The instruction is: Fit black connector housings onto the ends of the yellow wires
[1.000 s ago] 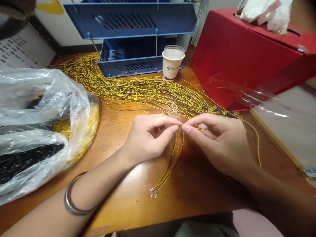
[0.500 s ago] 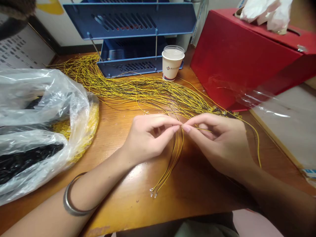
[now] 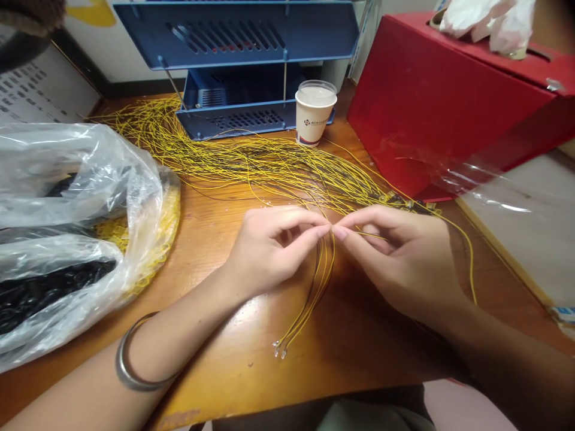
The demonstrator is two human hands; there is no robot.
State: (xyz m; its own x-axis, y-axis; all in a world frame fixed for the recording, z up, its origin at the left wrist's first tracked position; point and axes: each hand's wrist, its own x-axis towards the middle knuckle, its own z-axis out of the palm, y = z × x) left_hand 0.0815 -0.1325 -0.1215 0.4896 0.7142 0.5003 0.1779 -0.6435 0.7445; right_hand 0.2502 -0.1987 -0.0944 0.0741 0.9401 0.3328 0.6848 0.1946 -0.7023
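Thin yellow and black wires (image 3: 320, 287) hang from between my fingertips, and small clear LED bulbs (image 3: 280, 349) at their ends rest over the table's near part. My left hand (image 3: 281, 245) pinches these wires between thumb and forefinger. Fingertip to fingertip with it, my right hand (image 3: 395, 257) is pinched too, and a yellow wire (image 3: 371, 234) passes by its curled fingers. The exact spot where the wires are gripped is hidden by the fingertips. Just beyond both hands lies a long bundle of yellow and black wires (image 3: 269, 158) across the wooden table (image 3: 215, 359).
At left, a clear plastic bag (image 3: 139, 185) holds black and yellow pieces. A blue letter tray (image 3: 238, 36) stands at the back, with a paper cup (image 3: 315, 117) beside it. The large red box (image 3: 440, 108) with crumpled tissue (image 3: 489, 24) on top occupies the back right.
Both hands keep almost the same pinch at the same place. The view has shifted very slightly; the wires and bulbs hang as before.
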